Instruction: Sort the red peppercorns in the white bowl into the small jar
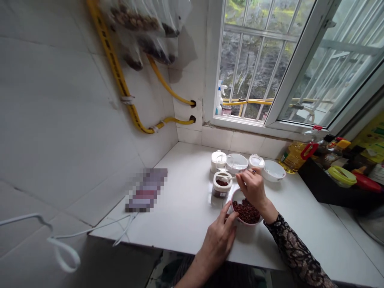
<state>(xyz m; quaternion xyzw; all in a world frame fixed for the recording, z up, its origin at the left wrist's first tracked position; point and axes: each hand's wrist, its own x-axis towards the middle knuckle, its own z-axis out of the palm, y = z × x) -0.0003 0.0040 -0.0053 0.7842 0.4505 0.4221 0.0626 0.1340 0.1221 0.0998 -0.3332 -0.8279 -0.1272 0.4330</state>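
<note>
My left hand (220,234) grips the left rim of a bowl (237,196) that stands on the white counter. Dark red dried bits (247,212), perhaps peppercorns, fill much of it. Above the bowl, my right hand (252,188) is closed round the handle of a small white spoon (225,179). The spoon's head is at the mouth of a clear-sided jar (222,188) with a white rim, which has similar dark red bits inside. Behind the jar stands a lidded white jar (218,161).
Behind my right hand are two white bowls, one at left (237,162) and one at right (274,172), with a small white container (256,161) between them. An oil bottle (292,156) and a dark condiment box (315,180) stand right. A blurred object (147,190) and white cable (120,220) lie left.
</note>
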